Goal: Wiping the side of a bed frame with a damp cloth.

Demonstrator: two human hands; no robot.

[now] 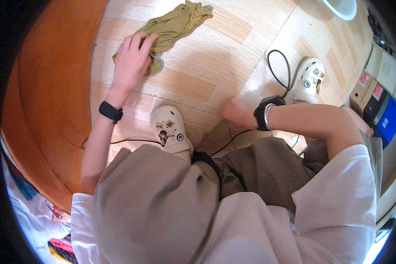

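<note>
My left hand (132,59) is on a crumpled olive-green cloth (175,28) lying on the wood-look floor. Its fingers bend into the near end of the fabric, and part of the grip is hidden beneath the hand. Small greyish wet-looking patches show at the cloth's edges. My right hand (236,112) hangs low between my knees with curled fingers, apart from the cloth. Nothing shows in it, though its underside is hidden. Black bands are strapped around both wrists; the right wrist also carries a beaded bracelet (268,112).
An orange-brown wooden panel (56,99) curves along the left. My cream clogs (168,127) stand on the wood-pattern floor (198,82). A black cable (279,51) loops beside the right clog. A pale basin (343,8) sits at the upper right, with stacked boxes (389,122) along the right.
</note>
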